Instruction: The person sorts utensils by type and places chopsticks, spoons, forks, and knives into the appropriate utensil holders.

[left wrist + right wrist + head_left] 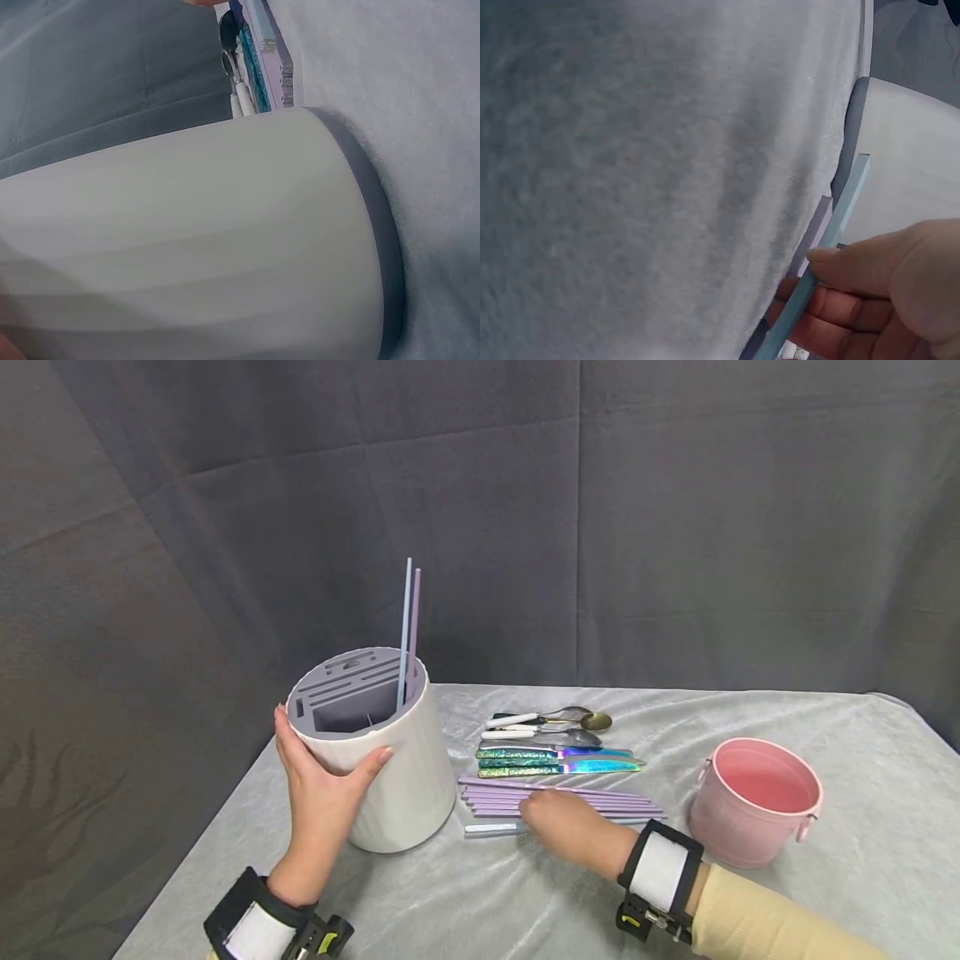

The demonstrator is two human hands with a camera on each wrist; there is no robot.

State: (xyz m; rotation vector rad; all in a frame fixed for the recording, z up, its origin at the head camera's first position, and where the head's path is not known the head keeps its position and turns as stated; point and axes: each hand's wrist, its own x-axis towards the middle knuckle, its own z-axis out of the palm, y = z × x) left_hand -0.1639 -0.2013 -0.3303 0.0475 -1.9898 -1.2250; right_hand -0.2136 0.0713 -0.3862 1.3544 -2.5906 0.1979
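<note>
My left grip (324, 793) wraps the white holder (390, 768); just right of it, my right grip (558, 820) pinches a blue chopstick (821, 259) off the desk (525, 893).

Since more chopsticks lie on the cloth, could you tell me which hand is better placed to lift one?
The right hand: it rests on the chopsticks and pinches a blue one. The left hand grips the white holder.

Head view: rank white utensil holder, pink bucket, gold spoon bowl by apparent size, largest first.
1. White utensil holder, gripped at its rim by the left hand; it sits nearer the camera, which may inflate it.
2. Pink bucket, somewhat smaller in frame.
3. Gold spoon bowl, by far the smallest.
</note>
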